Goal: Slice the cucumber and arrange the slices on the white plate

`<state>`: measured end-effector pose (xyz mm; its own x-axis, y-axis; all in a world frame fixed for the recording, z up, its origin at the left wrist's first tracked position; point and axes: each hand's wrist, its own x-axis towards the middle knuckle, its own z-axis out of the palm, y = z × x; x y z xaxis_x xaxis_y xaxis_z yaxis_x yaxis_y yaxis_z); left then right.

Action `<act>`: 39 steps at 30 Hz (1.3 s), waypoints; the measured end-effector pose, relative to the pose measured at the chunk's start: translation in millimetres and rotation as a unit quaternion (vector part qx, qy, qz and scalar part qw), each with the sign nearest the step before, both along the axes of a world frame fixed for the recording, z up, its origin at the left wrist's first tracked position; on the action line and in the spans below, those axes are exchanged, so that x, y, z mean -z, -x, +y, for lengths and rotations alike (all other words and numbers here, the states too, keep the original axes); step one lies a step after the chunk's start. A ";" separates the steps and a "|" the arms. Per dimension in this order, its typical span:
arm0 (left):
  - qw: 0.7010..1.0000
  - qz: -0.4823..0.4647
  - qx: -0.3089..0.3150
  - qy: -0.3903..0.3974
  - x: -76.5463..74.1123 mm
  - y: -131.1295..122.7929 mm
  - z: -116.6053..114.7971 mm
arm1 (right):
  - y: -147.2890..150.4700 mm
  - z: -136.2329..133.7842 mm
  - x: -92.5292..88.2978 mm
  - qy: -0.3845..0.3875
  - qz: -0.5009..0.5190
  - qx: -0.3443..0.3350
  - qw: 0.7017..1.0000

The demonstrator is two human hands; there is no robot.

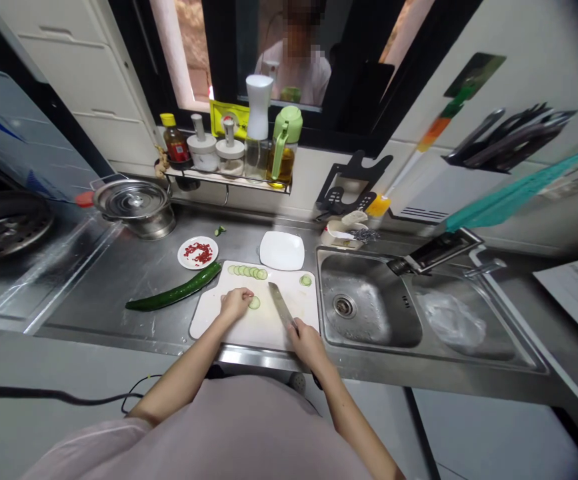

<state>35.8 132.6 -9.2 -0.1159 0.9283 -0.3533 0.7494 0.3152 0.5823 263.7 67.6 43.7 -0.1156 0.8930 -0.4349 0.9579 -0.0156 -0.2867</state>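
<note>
My right hand (307,341) is wrapped round the handle of a kitchen knife (281,305), its blade pointing up and left over the white cutting board (273,333). On the board's left half, my left hand (236,304) is closed, fingertips pinched at the edge of a cucumber slice (254,303). Behind it, a row of overlapping cucumber slices (247,271) lies along the board's far edge. A few more slices (306,281) sit at the far right corner. Left of the board rests a long green cucumber (173,295), its right end cut.
A plate of chopped red pieces (197,253) and a white square plate (282,251) stand behind the board. To the right is a steel sink (369,333) with a faucet (439,250). A lidded pot (139,207) is at back left, below a shelf of condiments (229,177).
</note>
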 end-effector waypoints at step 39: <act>1.000 0.007 -0.001 0.006 3.7 15.6 9.2 | 21.7 -18.9 -5.8 0.030 -0.072 -0.103 0.992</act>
